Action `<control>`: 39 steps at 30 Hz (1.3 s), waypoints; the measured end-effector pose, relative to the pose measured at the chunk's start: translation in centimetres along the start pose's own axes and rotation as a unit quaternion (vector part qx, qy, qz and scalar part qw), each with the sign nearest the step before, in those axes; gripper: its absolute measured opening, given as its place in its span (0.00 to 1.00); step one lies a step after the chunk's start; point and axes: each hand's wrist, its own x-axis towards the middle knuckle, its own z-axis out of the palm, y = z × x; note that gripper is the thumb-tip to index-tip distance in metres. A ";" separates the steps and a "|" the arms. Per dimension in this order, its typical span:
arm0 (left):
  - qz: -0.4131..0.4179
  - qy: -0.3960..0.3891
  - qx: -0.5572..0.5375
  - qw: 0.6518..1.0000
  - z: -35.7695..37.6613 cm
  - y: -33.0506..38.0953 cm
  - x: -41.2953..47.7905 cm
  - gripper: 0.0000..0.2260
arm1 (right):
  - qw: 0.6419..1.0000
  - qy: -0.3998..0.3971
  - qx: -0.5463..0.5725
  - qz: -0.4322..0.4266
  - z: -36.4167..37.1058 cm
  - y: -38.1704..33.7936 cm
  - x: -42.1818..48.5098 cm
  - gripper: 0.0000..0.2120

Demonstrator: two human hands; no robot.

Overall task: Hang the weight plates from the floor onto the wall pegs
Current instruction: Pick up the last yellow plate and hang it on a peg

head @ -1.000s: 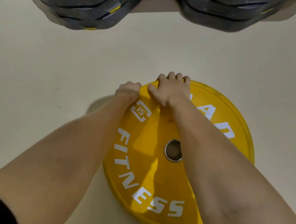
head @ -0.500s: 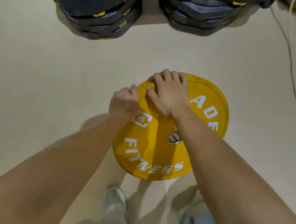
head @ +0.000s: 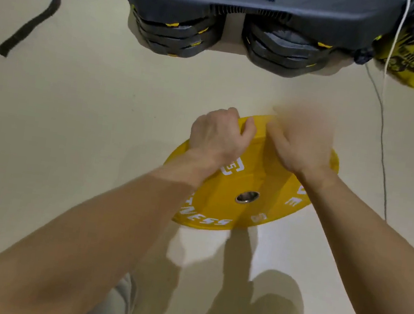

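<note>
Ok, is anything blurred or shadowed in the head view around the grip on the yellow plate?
Head view: the right hand is motion-smeared, too blurred to read its grip; the left hand is sharp, curled over the rim of the yellow plate; soft shadows fall on the floor below the plate, clear of the grip.

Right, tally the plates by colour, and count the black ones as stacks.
Yellow plate: 1
Black stacks: 2
Total: 3
</note>
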 end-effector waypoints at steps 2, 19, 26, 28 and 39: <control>0.016 0.021 0.004 1.000 0.0 1.1 -0.7 0.21 | 1.000 -0.014 0.023 -0.012 -0.9 1.6 0.1 0.27; -0.331 -0.058 -0.521 0.784 5.1 -8.1 -6.3 0.17 | 0.985 -0.084 0.141 0.043 -2.9 6.5 -4.1 0.36; -0.385 -0.044 -0.571 0.723 9.2 -9.9 -8.9 0.20 | 0.984 -0.107 0.127 0.059 -3.4 8.4 -5.4 0.41; -0.413 -0.039 -0.606 0.678 11.1 -10.4 -9.7 0.23 | 0.987 -0.078 0.125 0.069 -3.5 9.0 -6.4 0.41; -0.484 0.039 -0.649 0.585 17.6 -10.1 -10.1 0.18 | 0.971 0.103 0.161 0.145 -2.6 10.2 -11.0 0.18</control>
